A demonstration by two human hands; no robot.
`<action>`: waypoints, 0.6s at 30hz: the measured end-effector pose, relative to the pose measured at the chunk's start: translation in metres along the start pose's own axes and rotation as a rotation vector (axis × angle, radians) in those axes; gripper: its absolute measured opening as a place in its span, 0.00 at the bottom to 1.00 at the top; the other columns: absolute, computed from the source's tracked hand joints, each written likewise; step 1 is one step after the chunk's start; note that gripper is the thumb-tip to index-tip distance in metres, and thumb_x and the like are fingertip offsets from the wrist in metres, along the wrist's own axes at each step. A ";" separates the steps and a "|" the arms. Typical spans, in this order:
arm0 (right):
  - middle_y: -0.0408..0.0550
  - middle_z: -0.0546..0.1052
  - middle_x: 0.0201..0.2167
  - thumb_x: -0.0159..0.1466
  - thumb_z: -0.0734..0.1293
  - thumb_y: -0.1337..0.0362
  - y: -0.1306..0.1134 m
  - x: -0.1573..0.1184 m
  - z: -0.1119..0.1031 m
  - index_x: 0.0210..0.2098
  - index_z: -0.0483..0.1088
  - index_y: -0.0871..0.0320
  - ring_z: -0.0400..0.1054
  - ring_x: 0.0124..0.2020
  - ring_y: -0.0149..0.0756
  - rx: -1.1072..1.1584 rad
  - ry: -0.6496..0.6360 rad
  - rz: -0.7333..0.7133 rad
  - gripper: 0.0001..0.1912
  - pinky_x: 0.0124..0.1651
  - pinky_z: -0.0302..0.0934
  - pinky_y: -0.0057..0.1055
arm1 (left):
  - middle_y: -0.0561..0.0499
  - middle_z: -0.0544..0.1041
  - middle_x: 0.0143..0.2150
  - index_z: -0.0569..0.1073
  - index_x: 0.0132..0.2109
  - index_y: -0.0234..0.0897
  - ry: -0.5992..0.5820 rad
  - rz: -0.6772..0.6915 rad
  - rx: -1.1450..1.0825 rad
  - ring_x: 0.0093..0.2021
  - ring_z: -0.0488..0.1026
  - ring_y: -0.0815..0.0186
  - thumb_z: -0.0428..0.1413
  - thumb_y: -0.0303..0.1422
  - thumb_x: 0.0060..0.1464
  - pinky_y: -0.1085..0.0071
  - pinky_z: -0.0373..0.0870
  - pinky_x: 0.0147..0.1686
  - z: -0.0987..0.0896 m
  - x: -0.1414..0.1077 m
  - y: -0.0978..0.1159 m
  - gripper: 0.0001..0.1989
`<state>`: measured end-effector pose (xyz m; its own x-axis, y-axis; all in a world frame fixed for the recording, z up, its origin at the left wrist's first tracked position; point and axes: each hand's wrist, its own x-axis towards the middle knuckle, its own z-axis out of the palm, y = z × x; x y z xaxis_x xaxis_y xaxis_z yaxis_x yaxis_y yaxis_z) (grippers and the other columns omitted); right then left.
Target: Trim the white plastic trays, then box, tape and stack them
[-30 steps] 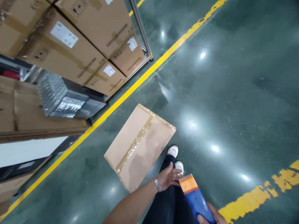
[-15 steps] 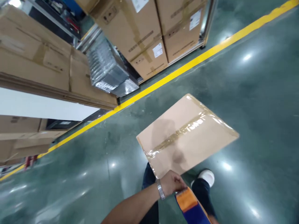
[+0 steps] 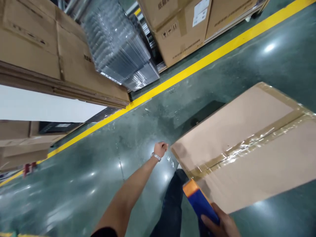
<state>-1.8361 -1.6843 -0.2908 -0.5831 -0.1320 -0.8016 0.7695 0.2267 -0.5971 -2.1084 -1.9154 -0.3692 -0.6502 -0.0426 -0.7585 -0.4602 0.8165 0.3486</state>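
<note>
A sealed cardboard box [image 3: 247, 144] lies on the green floor, with clear tape along its top seam. My left hand [image 3: 160, 149], with a metal watch on the wrist, reaches out to the box's near left corner, fingers closed on a strip of clear tape stretching toward the box. My right hand [image 3: 222, 225], at the bottom edge, grips a blue tape dispenser [image 3: 198, 200] with an orange end, which sits at the box's near edge by the seam. My dark trouser leg shows below.
A yellow floor line [image 3: 197, 67] runs diagonally behind the box. Beyond it stand flat cardboard stacks [image 3: 49, 62], a bundle of clear plastic trays [image 3: 118, 42] and labelled cartons [image 3: 182, 29] on a rack. Green floor [image 3: 74, 184] spreads to the left.
The view has swung closer, so the box now fills the right side. My left hand has moved from the dispenser's orange end out to the box's corner, drawing tape.
</note>
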 end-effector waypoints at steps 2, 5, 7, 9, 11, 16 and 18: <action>0.42 0.73 0.24 0.58 0.60 0.44 -0.009 0.021 0.013 0.34 0.69 0.55 0.67 0.26 0.35 -0.003 0.023 -0.002 0.20 0.28 0.59 0.26 | 0.50 0.73 0.38 0.70 0.40 0.34 0.027 0.026 0.005 0.35 0.71 0.68 0.51 0.40 0.57 0.65 0.71 0.37 0.004 0.023 -0.007 0.13; 0.41 0.72 0.23 0.58 0.59 0.43 -0.013 0.046 0.027 0.32 0.69 0.55 0.65 0.26 0.35 -0.002 0.037 -0.012 0.22 0.28 0.58 0.27 | 0.50 0.73 0.39 0.70 0.41 0.34 0.059 0.065 0.005 0.36 0.71 0.68 0.51 0.40 0.57 0.65 0.71 0.38 0.014 0.045 -0.016 0.13; 0.42 0.72 0.24 0.58 0.58 0.42 -0.009 0.056 0.033 0.33 0.69 0.56 0.66 0.27 0.35 -0.001 0.035 -0.007 0.23 0.30 0.58 0.28 | 0.50 0.73 0.39 0.70 0.42 0.34 0.068 0.084 0.003 0.36 0.71 0.68 0.51 0.40 0.57 0.65 0.71 0.37 0.022 0.055 -0.023 0.13; 0.42 0.73 0.25 0.58 0.59 0.42 -0.001 0.061 0.035 0.35 0.69 0.56 0.66 0.28 0.36 -0.004 0.034 0.002 0.23 0.31 0.59 0.28 | 0.50 0.73 0.39 0.70 0.42 0.34 0.071 0.095 0.001 0.36 0.71 0.68 0.51 0.40 0.57 0.65 0.71 0.37 0.031 0.062 -0.030 0.13; 0.42 0.73 0.26 0.57 0.59 0.43 0.011 0.058 0.033 0.37 0.69 0.56 0.67 0.29 0.36 -0.006 0.033 0.012 0.23 0.32 0.59 0.29 | 0.50 0.73 0.38 0.70 0.42 0.34 0.074 0.100 0.003 0.35 0.71 0.68 0.51 0.40 0.57 0.65 0.71 0.36 0.039 0.066 -0.038 0.13; 0.41 0.73 0.20 0.56 0.61 0.42 0.067 0.003 0.017 0.34 0.71 0.54 0.66 0.21 0.34 -0.001 -0.005 0.085 0.22 0.25 0.59 0.28 | 0.50 0.73 0.38 0.71 0.41 0.34 0.087 0.103 0.010 0.35 0.71 0.69 0.52 0.40 0.57 0.66 0.71 0.36 0.044 0.068 -0.050 0.13; 0.41 0.74 0.20 0.52 0.63 0.41 0.102 -0.035 0.011 0.31 0.72 0.53 0.67 0.21 0.35 -0.003 0.078 0.141 0.22 0.25 0.61 0.28 | 0.51 0.73 0.37 0.71 0.40 0.33 0.098 0.105 0.010 0.35 0.71 0.68 0.52 0.40 0.57 0.66 0.71 0.35 0.043 0.067 -0.051 0.13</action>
<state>-1.7339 -1.6671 -0.3237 -0.4876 -0.0231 -0.8728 0.8446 0.2409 -0.4782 -2.1028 -1.9357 -0.4618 -0.7508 -0.0127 -0.6604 -0.3812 0.8249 0.4175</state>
